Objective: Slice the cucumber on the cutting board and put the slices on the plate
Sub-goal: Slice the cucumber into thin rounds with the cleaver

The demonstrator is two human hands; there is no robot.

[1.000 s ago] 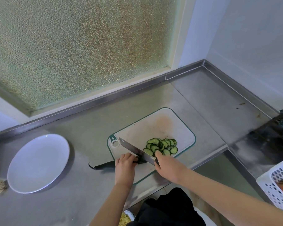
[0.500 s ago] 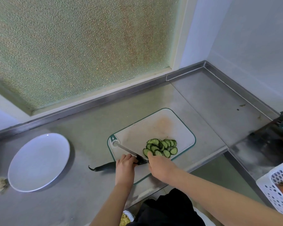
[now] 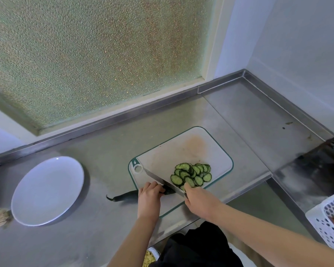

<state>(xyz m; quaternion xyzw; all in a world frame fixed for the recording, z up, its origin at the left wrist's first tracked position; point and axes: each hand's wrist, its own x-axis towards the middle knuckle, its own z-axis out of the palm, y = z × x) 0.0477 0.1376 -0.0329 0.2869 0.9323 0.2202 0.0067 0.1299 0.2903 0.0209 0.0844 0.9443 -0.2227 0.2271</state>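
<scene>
Soft daylight came through the frosted window (image 3: 96, 54), leaving a faint shadow beside the plate (image 3: 46, 189); edges bowed (wide-angle lens), and detail looked slightly soft.

Brushed steel counter (image 3: 108, 155), glossy white ceramic plate (image 3: 46, 191), matt plastic cutting board (image 3: 181, 151), pebbled frosted glass (image 3: 85, 54).

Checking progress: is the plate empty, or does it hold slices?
Empty. The white plate shows only bare surface; all the cut slices lie piled on the cutting board.

Kitchen: steel counter (image 3: 108, 151), cutting board (image 3: 181, 151), plate (image 3: 46, 189).
</scene>
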